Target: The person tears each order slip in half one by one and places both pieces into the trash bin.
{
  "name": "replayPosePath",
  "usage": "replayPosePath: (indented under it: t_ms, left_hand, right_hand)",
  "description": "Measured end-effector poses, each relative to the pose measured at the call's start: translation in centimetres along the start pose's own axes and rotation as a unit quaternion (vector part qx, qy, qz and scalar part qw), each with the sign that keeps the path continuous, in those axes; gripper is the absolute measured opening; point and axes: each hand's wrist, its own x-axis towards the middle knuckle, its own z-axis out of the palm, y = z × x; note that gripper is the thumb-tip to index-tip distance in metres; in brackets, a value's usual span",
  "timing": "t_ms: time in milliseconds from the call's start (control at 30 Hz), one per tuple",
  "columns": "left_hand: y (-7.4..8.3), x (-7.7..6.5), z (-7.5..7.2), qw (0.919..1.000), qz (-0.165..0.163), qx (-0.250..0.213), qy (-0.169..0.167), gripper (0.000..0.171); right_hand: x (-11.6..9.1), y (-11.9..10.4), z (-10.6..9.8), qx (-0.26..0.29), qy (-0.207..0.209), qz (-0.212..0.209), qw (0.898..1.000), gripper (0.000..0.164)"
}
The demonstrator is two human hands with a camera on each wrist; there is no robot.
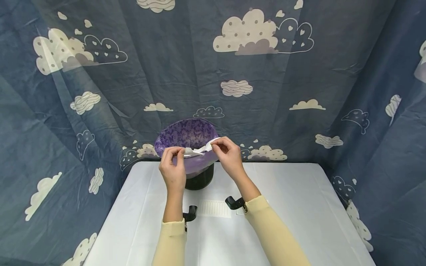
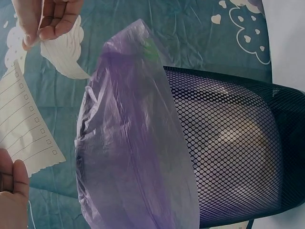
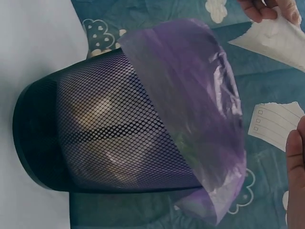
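Note:
A black mesh wastebasket [image 3: 109, 129] stands at the back of the table, its rim covered by a purple plastic bag [image 1: 186, 133]. Over its mouth, my left hand [image 1: 173, 170] pinches a torn piece of lined paper [image 2: 28, 124] with small printed boxes along one edge. To the right, my right hand [image 1: 229, 157] pinches another torn paper piece [image 1: 211, 144] between thumb and fingers. Ragged edges show on both pieces, and a gap separates them in the wrist views. Pale crumpled shapes show through the mesh.
A lined sheet [image 1: 214, 208] lies on the white table [image 1: 289, 214] in front of the wastebasket. Blue cloud-printed curtains [image 1: 266, 122] hang behind and at both sides. Each wrist wears a black camera mount [image 1: 234, 203].

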Motion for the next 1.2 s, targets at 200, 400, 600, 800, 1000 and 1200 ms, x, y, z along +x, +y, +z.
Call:
replayPosePath:
  t_ms: [200,400,600,800,1000,1200]
  left_hand:
    - [-0.7,0.7,0.5,1.0,-0.002,0.004,0.003,0.012]
    - [-1.5,1.0,1.0,0.9998,-0.008,0.011,0.012,0.009]
    - [-2.2,1.1,1.0,0.9986,-0.04,0.029,-0.021,0.008]
    - [-2.6,0.9,0.8,0.9958,-0.059,0.048,-0.052,0.014]
    - [-2.6,0.9,0.9,0.9956,-0.051,0.052,-0.059,0.018]
    - [-2.6,0.8,0.7,0.9954,-0.046,0.052,-0.065,0.02]
  right_hand:
    - [1.0,0.7,1.0,-0.01,-0.014,0.01,1.0,0.008]
    - [1.8,1.3,1.8,-0.029,-0.026,0.022,0.999,0.007]
    - [2.2,1.9,2.2,-0.036,-0.039,0.047,0.997,0.009]
    - [2.2,2.3,2.1,-0.029,-0.049,0.057,0.997,0.014]
    - [2.2,2.1,2.0,-0.032,-0.052,0.054,0.997,0.016]
    - [2.2,2.1,2.0,-0.026,-0.047,0.05,0.997,0.015]
